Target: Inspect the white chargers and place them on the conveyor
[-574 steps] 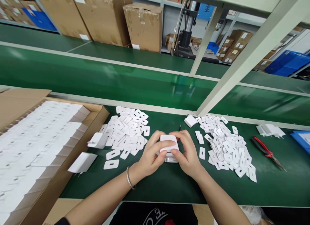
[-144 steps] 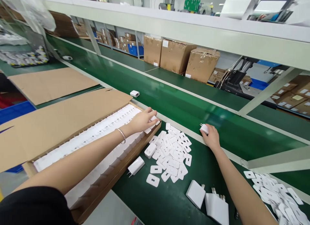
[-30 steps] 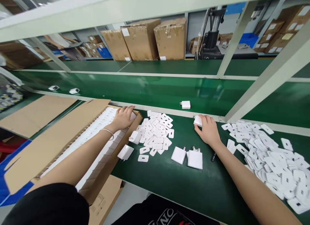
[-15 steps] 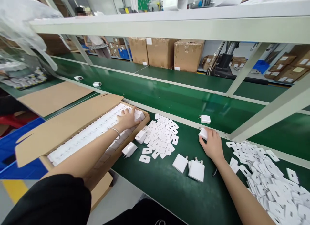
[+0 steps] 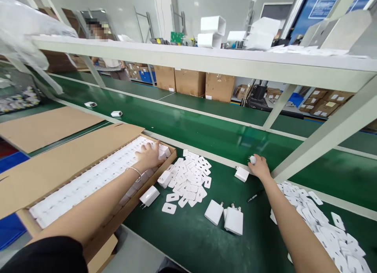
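My left hand point(image 5: 148, 157) lies over the far end of a long cardboard box point(image 5: 160, 175), fingers spread on the packed white chargers point(image 5: 163, 150). Its underside is hidden. Over the conveyor's near edge, my right hand point(image 5: 260, 167) has its fingers closed on a white plug charger point(image 5: 252, 159), prongs pointing left. A loose charger point(image 5: 241, 173) lies just left of that hand. Closer to me on the green table are a charger point(image 5: 214, 212) and a small stack of chargers point(image 5: 234, 221). Beside the box rest a charger point(image 5: 149, 195) and another charger point(image 5: 165, 179).
White slotted plates form a middle pile point(image 5: 190, 179) and a larger right pile point(image 5: 321, 226). A black pen point(image 5: 255, 196) lies near my right forearm. A slanted frame post point(image 5: 324, 137) rises at right. A person point(image 5: 113, 65) stands beyond the conveyor point(image 5: 182, 124).
My right hand has let go of one charger, now lying on the table, and has taken hold of the other one on the conveyor. My left hand stays in the box. The view has tilted up.
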The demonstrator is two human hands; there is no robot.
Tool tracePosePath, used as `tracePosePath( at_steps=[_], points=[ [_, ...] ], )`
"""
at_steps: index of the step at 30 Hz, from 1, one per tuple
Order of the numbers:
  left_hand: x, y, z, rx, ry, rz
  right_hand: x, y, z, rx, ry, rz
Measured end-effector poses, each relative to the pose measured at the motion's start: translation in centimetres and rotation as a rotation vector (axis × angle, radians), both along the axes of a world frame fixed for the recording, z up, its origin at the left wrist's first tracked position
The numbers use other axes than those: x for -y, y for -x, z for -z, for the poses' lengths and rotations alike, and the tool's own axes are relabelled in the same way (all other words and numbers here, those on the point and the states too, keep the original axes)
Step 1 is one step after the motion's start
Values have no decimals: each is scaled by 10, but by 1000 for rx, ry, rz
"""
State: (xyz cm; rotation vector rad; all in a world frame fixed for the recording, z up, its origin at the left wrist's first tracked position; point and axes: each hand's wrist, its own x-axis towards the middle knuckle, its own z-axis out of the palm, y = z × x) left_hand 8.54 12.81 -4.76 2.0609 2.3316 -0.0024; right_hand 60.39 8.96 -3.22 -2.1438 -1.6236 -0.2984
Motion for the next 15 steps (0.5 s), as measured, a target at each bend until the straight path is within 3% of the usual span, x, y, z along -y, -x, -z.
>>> tracePosePath(
  at_steps=[3, 6, 11, 15],
  points=[
    [0, -2, 1, 7, -26, -9, -5, 2, -16, 36, 33, 15],
    [1, -4, 1, 21, -40, -13, 13, 21, -26, 80, 29, -19],
    [2, -4, -2, 47, -45, -11, 57, 63, -21, 181, 88, -146],
    [4, -3, -5, 94, -65, -10, 79, 81, -15, 227, 118, -123]
  ],
)
